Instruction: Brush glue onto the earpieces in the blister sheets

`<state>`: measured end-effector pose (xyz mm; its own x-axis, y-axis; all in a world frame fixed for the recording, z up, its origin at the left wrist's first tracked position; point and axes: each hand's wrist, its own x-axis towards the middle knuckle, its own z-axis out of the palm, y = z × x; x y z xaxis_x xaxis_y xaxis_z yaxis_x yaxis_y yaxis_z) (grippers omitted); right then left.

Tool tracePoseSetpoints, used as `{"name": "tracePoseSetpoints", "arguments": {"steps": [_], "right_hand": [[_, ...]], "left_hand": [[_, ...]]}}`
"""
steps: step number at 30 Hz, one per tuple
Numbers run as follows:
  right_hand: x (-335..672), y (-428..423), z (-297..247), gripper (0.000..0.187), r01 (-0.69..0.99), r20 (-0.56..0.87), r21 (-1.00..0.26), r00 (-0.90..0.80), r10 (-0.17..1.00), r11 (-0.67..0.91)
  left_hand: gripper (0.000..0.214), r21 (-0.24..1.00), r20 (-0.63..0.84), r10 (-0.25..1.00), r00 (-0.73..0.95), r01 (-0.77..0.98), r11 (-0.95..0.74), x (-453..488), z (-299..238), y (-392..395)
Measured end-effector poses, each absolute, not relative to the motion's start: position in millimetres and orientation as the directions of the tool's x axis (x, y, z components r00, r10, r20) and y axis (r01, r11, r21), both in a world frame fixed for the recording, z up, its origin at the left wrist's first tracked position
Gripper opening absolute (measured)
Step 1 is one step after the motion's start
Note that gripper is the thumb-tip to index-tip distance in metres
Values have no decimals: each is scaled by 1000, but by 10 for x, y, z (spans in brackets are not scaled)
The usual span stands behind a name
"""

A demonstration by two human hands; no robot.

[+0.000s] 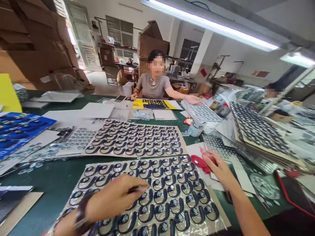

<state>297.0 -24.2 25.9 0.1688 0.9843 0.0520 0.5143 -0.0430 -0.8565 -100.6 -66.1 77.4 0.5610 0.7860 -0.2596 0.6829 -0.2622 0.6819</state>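
My left hand [118,196], wearing a dark wrist strap [82,213], is over a plastic-covered board [222,214]. The board bears rows of dark curved pieces, each with a clear faceted gem [174,202]. Its fingers are curled together, with something dark partly showing between them that I cannot make out. To the right, my right hand [218,167] has its thumb and fingers drawn together beside a flat red piece [200,164]. Something small and pinkish shows at its fingertips, too blurred to name. Behind lies a second board [180,144] of similar curved pieces.
Across the green table [52,175] sits a co-worker [154,85], one arm stretched over a stack of sheets [204,113]. At right are stacked boards [261,127] and a red-edged phone-like object [296,190]. Blue printed sheets [22,132] and loose clear discs [34,165] lie left.
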Motion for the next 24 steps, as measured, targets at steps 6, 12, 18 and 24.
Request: {"name": "tracePoseSetpoints", "arguments": {"steps": [6, 12, 18, 24], "right_hand": [[3037, -811, -9, 44, 526, 56, -843, 289, 956, -109], [2980, -820, -56, 37, 703, 91, -691, 314, 945, -168], [2938, -725, -107, 39, 749, 103, -626, 353, 930, -215], [2863, -672, -28, 39, 629, 195, -772, 368, 909, -89]], "left_hand": [[33, 633, -211, 699, 683, 640, -435, 508, 512, 292], [27, 576, -150, 802, 578, 710, -404, 1437, 207, 761], [27, 636, -176, 853, 492, 718, -283, 1646, 50, 898], [27, 801, -223, 885, 409, 594, -73, 1574, 114, 1068]]}}
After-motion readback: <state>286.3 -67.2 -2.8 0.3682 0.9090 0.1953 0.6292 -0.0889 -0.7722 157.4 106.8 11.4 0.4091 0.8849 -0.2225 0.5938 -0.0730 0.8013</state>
